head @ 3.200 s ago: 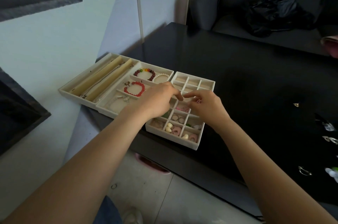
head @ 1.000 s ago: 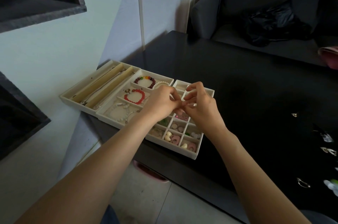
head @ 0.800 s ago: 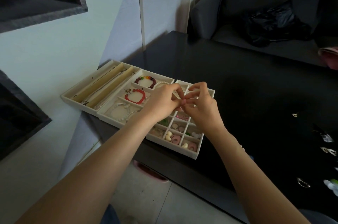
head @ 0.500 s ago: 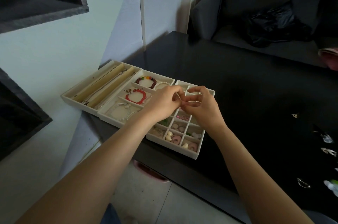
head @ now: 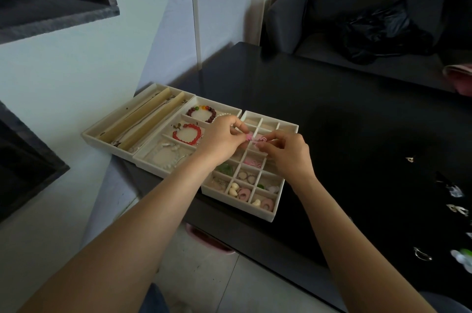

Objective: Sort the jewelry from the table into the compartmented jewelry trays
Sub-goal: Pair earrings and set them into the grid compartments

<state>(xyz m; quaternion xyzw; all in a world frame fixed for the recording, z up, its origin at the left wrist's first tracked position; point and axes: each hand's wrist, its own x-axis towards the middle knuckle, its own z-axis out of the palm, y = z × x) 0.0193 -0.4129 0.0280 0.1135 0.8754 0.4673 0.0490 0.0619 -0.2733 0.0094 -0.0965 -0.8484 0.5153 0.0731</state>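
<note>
Dark and glossy, the worktop (head: pixel 332 113) fills the head view, with a sofa behind it and pale floor tiles below. Three cream trays sit at its near-left corner: a long-slot tray (head: pixel 122 129), a bracelet tray (head: pixel 163 159) holding a red bracelet (head: pixel 186 134), and a grid tray (head: pixel 275 213) of small cells. Over the grid's middle cells, the left hand (head: pixel 222 139) pinches a small pink earring (head: pixel 249 137) between thumb and forefinger, and the right hand (head: pixel 286 152) pinches its pink-and-white partner (head: pixel 263 139) just beside it. Both pieces hang above the cells, not yet set down. More pink earrings (head: pixel 252 161) lie in a cell right underneath. These look featherlight, small and hard, probably smooth enough to slip, with thin hooks that could snag or bend. Best held at the bead body with fingertips, as now. Loose earrings (head: pixel 457 209) wait well apart at the worktop's right edge.
</note>
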